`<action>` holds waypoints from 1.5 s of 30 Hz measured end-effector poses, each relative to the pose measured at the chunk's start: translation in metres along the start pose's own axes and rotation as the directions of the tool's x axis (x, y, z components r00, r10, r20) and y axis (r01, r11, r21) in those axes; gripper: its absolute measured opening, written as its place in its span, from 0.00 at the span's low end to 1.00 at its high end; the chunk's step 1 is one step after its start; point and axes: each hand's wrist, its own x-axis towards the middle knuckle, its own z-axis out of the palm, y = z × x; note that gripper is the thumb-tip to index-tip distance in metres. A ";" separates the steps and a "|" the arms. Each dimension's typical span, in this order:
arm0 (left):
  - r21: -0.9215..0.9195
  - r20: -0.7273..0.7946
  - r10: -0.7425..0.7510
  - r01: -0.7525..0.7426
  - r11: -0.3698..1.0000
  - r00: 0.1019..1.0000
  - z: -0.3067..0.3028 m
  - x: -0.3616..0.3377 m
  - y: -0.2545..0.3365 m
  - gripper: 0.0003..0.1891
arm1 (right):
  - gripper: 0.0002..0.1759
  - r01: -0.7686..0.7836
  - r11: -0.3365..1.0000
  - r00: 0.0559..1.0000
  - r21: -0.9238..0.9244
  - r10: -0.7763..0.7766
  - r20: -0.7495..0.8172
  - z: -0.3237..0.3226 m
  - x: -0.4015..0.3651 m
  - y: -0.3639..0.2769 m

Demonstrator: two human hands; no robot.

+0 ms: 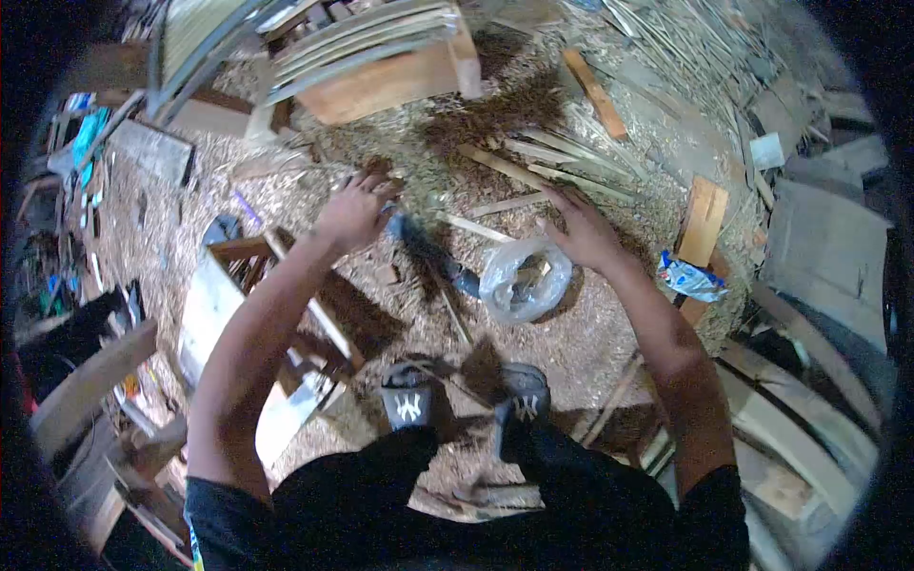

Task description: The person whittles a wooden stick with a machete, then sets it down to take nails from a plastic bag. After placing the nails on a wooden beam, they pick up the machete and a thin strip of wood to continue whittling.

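My left hand (354, 211) hangs over the shavings, fingers apart and holding nothing. Just right of it lies a dark blue, cloth-like thing (411, 234). My right hand (583, 231) has its fingers stretched out and thumb apart, with nothing in them. Its fingertips overlap the near end of a thin wooden strip (503, 169). Below the thumb, a clear plastic bag (503, 297) with a rolled, round opening sits on the floor, some pale pieces inside. More thin strips (578, 178) fan out beyond my right fingers.
Shavings cover the floor around my two sandals (407, 404). A wooden box frame (214, 295) stands at left, a slatted wooden piece (381, 81) ahead. At right lie a short board (703, 221), a blue-and-white packet (692, 277) and stacked planks (790, 428).
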 end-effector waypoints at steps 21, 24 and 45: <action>-0.166 -0.013 0.200 -0.200 0.966 0.980 -0.019 -0.004 0.061 0.27 | 0.07 -0.116 0.887 0.933 0.447 0.252 -0.258 0.021 -0.093 -0.023; -0.377 -0.005 0.267 -0.249 0.892 0.964 -0.009 -0.006 0.073 0.33 | 0.07 -0.036 0.896 0.932 0.443 0.190 -0.308 0.024 -0.095 -0.037; -0.421 -0.535 0.111 -0.379 0.824 0.837 -0.017 0.039 0.112 0.19 | 0.11 -0.012 0.969 0.839 0.245 0.143 -0.524 -0.020 -0.050 -0.040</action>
